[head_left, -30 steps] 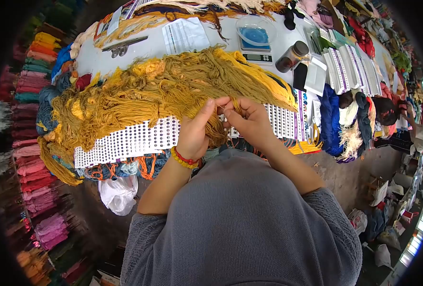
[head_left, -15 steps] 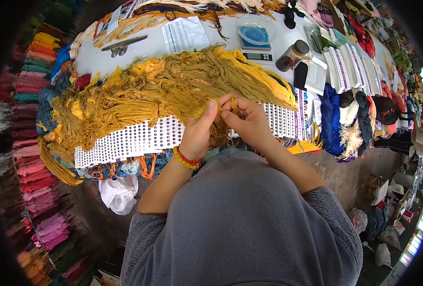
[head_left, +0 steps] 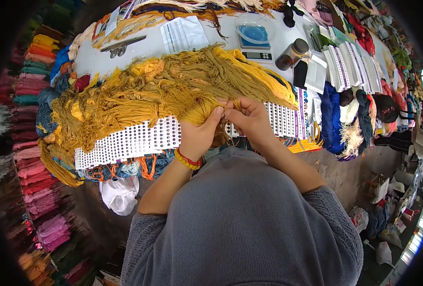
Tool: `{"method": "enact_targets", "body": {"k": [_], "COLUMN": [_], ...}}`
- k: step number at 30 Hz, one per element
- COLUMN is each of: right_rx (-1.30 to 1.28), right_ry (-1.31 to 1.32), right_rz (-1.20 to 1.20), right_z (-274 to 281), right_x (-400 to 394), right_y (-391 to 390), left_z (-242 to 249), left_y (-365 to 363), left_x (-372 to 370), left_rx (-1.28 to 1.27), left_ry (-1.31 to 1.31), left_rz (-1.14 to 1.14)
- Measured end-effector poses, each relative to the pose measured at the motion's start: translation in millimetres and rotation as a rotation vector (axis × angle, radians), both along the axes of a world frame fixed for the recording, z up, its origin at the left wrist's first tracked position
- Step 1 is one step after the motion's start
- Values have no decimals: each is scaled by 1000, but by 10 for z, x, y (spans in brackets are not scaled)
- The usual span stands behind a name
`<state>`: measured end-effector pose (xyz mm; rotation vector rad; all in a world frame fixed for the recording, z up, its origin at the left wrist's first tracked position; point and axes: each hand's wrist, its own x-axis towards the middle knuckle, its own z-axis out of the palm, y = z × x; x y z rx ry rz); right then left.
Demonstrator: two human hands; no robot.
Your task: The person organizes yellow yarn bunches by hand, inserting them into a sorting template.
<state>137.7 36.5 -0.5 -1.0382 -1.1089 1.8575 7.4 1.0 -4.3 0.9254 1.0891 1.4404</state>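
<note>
A wide heap of olive and golden yarn (head_left: 121, 107) lies across the table over white cards with rows of holes (head_left: 135, 140). At its near edge my left hand (head_left: 199, 136), with red and yellow beads on the wrist, is closed on a bundle of olive-yellow thread (head_left: 198, 108) that fans out over the thumb. My right hand (head_left: 252, 121) meets it fingertip to fingertip, pinching strands from the same bundle. The exact strands between the fingertips are too small to tell.
Behind the heap are a clipboard (head_left: 122, 47), a printed sheet (head_left: 185, 35), a scale (head_left: 257, 56) bearing a plastic bowl and a dark jar (head_left: 292, 55). Blue yarn (head_left: 331, 119) hangs at the right edge; a white bag (head_left: 120, 194) hangs below the table's front.
The thread bundle at my left hand has spread into a rounder, fuller fan. My left hand has turned and shifted slightly right; my right hand's fingers have moved in close to the left thumb.
</note>
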Motion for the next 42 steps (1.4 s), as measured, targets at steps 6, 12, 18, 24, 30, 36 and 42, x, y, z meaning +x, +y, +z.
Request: {"method": "enact_targets", "body": {"k": [6, 12, 18, 24, 30, 36, 42], "right_rx": [-5, -83, -205, 926, -174, -341, 26], "right_ry": [66, 157, 231, -592, 810, 570, 260], "right_rz": [-34, -76, 183, -72, -71, -534, -955], "right_z": [-9, -97, -36, 194, -219, -795, -1569], "right_x": [-27, 18, 173, 327, 415, 1815, 4381], "right_y": [-25, -35, 73, 387, 578, 1027, 1283], "left_z": [-32, -58, -90, -216, -686, -765, -807], "left_y": [-11, -7, 31, 35, 121, -10, -354], "left_x": [-11, -62, -183, -472, -1041, -2901, -5458], "left_rx": [84, -55, -195, -337, -292, -376, -425], "left_ry": [105, -88, -546, -652, -974, -589, 89], "left_rz": [-5, -14, -162, -343, -229, 255, 677]}}
